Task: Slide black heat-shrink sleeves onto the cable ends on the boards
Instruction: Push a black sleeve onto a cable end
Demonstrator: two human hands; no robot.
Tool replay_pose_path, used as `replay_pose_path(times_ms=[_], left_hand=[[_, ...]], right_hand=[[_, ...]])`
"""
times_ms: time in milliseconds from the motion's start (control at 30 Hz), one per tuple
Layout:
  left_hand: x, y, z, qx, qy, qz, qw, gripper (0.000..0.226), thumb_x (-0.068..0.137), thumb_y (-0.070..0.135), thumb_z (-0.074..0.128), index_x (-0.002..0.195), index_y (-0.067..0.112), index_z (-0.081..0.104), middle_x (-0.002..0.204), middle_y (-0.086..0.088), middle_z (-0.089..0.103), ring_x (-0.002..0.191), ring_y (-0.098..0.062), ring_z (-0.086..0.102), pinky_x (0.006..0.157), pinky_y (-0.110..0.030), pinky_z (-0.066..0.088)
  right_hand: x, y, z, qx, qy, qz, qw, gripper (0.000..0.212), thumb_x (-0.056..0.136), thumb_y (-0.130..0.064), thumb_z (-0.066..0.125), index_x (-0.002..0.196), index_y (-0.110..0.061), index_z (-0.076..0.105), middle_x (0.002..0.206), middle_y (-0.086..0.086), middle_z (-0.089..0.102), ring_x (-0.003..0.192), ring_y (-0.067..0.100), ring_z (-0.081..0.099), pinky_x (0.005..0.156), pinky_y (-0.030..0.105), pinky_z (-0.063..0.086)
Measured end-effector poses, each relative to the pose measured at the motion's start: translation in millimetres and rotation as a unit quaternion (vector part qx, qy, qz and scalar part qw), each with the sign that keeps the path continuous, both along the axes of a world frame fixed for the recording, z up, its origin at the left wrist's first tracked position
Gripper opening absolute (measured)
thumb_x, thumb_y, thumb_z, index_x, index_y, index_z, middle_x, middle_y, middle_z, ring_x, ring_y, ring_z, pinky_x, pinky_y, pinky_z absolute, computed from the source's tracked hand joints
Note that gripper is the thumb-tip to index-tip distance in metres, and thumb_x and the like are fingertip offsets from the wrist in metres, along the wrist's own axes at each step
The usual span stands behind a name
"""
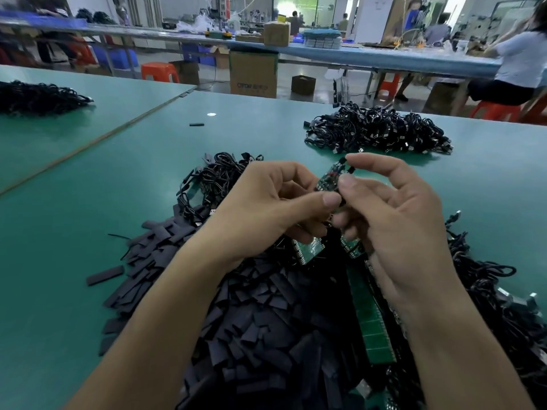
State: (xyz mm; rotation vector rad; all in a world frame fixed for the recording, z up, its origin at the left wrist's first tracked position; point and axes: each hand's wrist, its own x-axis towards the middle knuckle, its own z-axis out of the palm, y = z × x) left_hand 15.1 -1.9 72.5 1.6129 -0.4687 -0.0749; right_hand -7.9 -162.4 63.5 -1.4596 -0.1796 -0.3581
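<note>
- Left hand [266, 202]: fingers curled, thumb pressed against a small board [328, 180], gripping it above the far edge of the sleeve pile [266, 315].
- Right hand [393, 220]: thumb and forefinger pinch a black piece [351, 170] at the small board's upper end. Sleeve or cable end, cannot tell. Other fingers loosely curled.
- Small board: green, tilted, held in the air between both hands, clear of the tabletop [59, 232].
- Sleeve pile: a big heap of flat black sleeves on the tabletop, under both forearms.
- Stray sleeve [105, 275] lies just left of the sleeve pile, apart from it.
- Green board strip [370, 321] lies along the sleeve pile's right edge, partly under the right wrist.
- Near cable heap [216, 179]: touches the sleeve pile's far-left side.
- Right cable heap [488, 291]: right of the sleeve pile, past the strip.
- Far cable heap [379, 130]: well beyond the sleeve pile, to the far right.
- Lone sleeve [196, 124]: well beyond the sleeve pile, on bare tabletop.
</note>
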Motion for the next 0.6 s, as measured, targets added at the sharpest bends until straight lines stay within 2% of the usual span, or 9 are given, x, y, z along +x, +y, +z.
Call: replay_pose_path(times_ms=[133,233,300,367,433,500,567,600], left_hand=[[3,-1,-3,0.013,-0.034,0.071,0.997,0.007,0.093,0.015,0.069,0.086,0.014,0.065,0.072,0.004,0.069,0.065,-0.011,0.071,0.056,-0.025,0.057],[6,-1,-5,0.013,-0.080,0.100,0.992,0.013,0.094,0.012,0.067,0.086,0.022,0.066,0.074,0.009,0.068,0.068,-0.009,0.069,0.057,-0.024,0.056],[7,0,-6,0.019,-0.106,0.102,0.989,0.012,0.091,0.015,0.071,0.087,0.026,0.069,0.077,0.005,0.070,0.067,-0.011,0.066,0.057,-0.027,0.057],[7,1,-5,0.027,-0.137,0.090,0.986,0.012,0.088,0.016,0.073,0.090,0.028,0.072,0.079,0.004,0.072,0.067,-0.010,0.064,0.059,-0.027,0.056],[5,0,-3,0.046,-0.174,0.067,0.981,0.013,0.089,0.016,0.073,0.093,0.029,0.074,0.078,0.009,0.073,0.068,-0.003,0.063,0.061,-0.019,0.051],[4,-2,-3,0.047,-0.179,0.052,0.981,0.011,0.089,0.017,0.074,0.093,0.027,0.074,0.080,0.009,0.075,0.072,-0.003,0.066,0.066,-0.016,0.050],[5,-4,-4,0.005,-0.151,0.064,0.986,0.011,0.083,0.023,0.079,0.090,0.027,0.073,0.077,0.005,0.075,0.071,-0.006,0.067,0.066,-0.019,0.052],[5,-5,-5,-0.024,-0.132,0.077,0.988,0.014,0.078,0.028,0.082,0.087,0.027,0.071,0.073,0.005,0.073,0.067,-0.007,0.066,0.064,-0.019,0.052]], right_hand=[[1,-6,-1,-0.076,0.030,0.011,0.997,0.032,0.092,-0.011,0.070,0.113,-0.033,0.063,0.068,0.000,0.073,0.054,0.006,0.061,0.048,0.016,0.045],[1,-9,-2,-0.112,0.054,0.017,0.992,0.015,0.089,-0.014,0.073,0.093,-0.027,0.069,0.066,0.001,0.074,0.049,0.007,0.057,0.046,0.015,0.043],[2,-12,-4,-0.183,0.021,-0.037,0.982,0.004,0.084,-0.028,0.078,0.083,-0.027,0.075,0.051,-0.008,0.060,0.045,0.008,0.049,0.046,0.020,0.039],[2,-15,-4,-0.234,-0.028,-0.086,0.968,0.013,0.080,-0.046,0.075,0.080,-0.033,0.076,0.051,-0.012,0.041,0.046,0.007,0.037,0.048,0.021,0.031],[0,-16,1,-0.268,-0.071,-0.106,0.955,0.016,0.079,-0.053,0.069,0.086,-0.040,0.076,0.066,-0.011,0.048,0.057,0.006,0.045,0.055,0.017,0.035],[-1,-16,3,-0.281,-0.104,-0.101,0.949,0.011,0.083,-0.047,0.070,0.092,-0.043,0.073,0.082,-0.012,0.063,0.074,0.006,0.060,0.064,0.016,0.045],[0,-15,2,-0.221,-0.103,-0.063,0.968,0.003,0.086,-0.034,0.076,0.086,-0.036,0.074,0.080,-0.006,0.072,0.077,0.005,0.067,0.070,0.027,0.055],[1,-14,2,-0.188,-0.092,-0.047,0.977,0.007,0.086,-0.027,0.077,0.083,-0.033,0.075,0.079,-0.003,0.073,0.074,0.006,0.067,0.072,0.031,0.056]])
